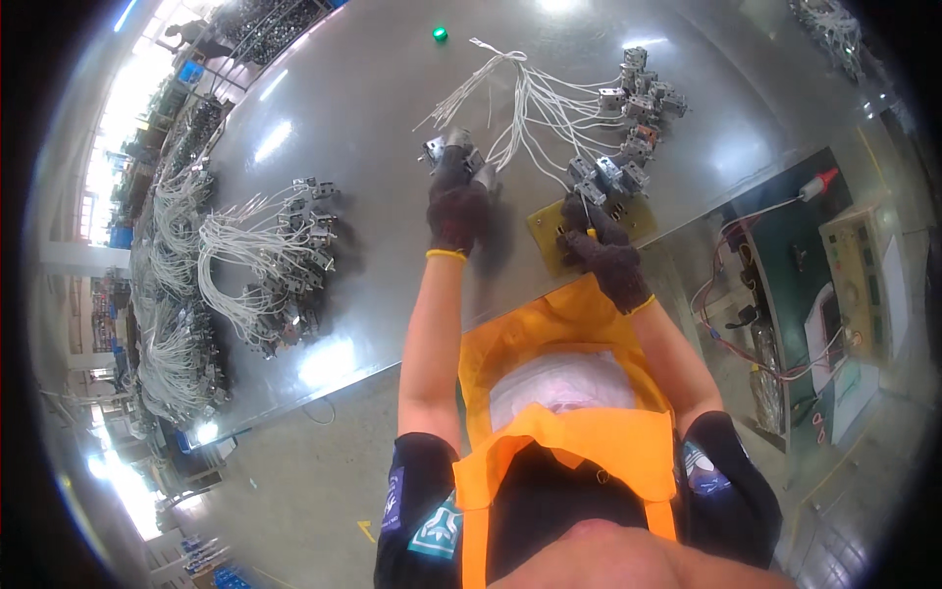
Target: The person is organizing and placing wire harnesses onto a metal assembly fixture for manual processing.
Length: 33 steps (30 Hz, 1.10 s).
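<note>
My left hand (pixel 458 208), in a dark glove with a yellow cuff, is closed on a small silver metal part (pixel 433 150) just above the steel table. My right hand (pixel 610 257), gloved alike, is closed round a thin tool with a yellow handle (pixel 592 234); its exact kind is hard to make out. That hand lies over a yellow fixture plate (pixel 546 241) at the table's near edge. Just beyond it are silver metal parts (pixel 610 173) with white wires. The wires run into a bundle (pixel 525 88) at the far middle.
A heap of wired metal parts (pixel 260 250) lies left on the steel table (pixel 373 236), with more piled farther left. A green round light (pixel 440 34) sits at the back. On the right stand a beige instrument box (pixel 854 270) and a red-tipped probe (pixel 820 185) with cables.
</note>
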Motion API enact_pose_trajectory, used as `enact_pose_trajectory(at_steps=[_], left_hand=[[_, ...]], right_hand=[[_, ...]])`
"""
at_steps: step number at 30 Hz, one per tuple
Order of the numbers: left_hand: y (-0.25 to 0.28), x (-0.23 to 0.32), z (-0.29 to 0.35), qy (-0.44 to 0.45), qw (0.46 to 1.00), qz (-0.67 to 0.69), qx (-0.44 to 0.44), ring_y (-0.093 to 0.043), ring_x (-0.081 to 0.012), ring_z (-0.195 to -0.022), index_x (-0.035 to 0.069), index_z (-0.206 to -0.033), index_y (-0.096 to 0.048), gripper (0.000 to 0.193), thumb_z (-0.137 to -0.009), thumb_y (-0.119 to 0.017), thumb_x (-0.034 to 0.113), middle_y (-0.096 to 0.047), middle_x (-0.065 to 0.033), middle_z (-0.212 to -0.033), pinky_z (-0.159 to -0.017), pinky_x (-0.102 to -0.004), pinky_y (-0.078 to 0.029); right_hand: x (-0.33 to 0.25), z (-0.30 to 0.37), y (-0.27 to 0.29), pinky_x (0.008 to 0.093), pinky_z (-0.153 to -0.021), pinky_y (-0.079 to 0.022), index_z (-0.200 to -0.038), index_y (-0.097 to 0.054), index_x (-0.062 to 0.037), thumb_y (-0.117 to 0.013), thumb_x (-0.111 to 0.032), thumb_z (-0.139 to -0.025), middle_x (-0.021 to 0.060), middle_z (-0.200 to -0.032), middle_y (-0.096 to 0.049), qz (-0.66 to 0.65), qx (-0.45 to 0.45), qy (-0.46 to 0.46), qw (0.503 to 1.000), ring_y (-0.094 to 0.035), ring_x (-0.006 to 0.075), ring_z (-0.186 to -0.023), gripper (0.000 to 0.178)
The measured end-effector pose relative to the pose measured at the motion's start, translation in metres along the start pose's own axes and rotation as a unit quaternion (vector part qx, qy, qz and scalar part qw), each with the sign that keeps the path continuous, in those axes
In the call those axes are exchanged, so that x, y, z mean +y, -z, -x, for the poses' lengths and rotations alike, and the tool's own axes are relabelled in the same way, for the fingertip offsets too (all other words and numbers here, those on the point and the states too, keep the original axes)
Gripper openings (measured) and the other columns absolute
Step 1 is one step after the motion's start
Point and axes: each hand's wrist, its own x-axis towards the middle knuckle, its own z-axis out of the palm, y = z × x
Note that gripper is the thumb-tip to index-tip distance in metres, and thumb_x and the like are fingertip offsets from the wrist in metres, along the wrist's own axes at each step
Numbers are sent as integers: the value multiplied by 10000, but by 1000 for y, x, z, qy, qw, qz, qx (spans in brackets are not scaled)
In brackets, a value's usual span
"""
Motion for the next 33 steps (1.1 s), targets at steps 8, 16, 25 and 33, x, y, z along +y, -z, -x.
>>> enact_pose_trajectory(at_steps=[8,16,25,33], left_hand=[[-78,-8,38,-235,967,-91,33,-563,-324,-1179,64,-1388,-480,536,-872,-622,63,-595,-178,-1254,-1025,-368,-426],[-41,-13,63,-36,975,189,-109,-533,-209,-1236,38,-1396,-494,509,-925,-631,176,-584,-117,-1333,-1057,-335,-382],[-65,-17,86,50,954,269,-121,-531,-180,-1220,22,-1423,-464,526,-945,-641,151,-574,-100,-1338,-1033,-311,-418],[-86,2,85,-129,990,-35,-37,-575,-323,-1187,-23,-1356,-490,596,-875,-724,240,-593,-211,-1270,-1006,-386,-442]], right_hand=[[9,-12,9,282,-832,-523,-1281,-571,-49,-605,-41,-886,26,-1087,-625,42,15,116,992,-615,145,-981,397],[-30,-26,31,274,-844,-512,-1100,-671,-47,-633,-78,-863,24,-1050,-634,305,113,249,912,-616,141,-939,241],[-38,-15,74,259,-763,-536,-1218,-648,-47,-647,-145,-902,29,-945,-699,100,31,3,994,-644,100,-861,331],[-33,-2,64,357,-819,-551,-1273,-618,-64,-616,-157,-912,128,-1148,-691,332,-73,201,919,-684,274,-910,373]])
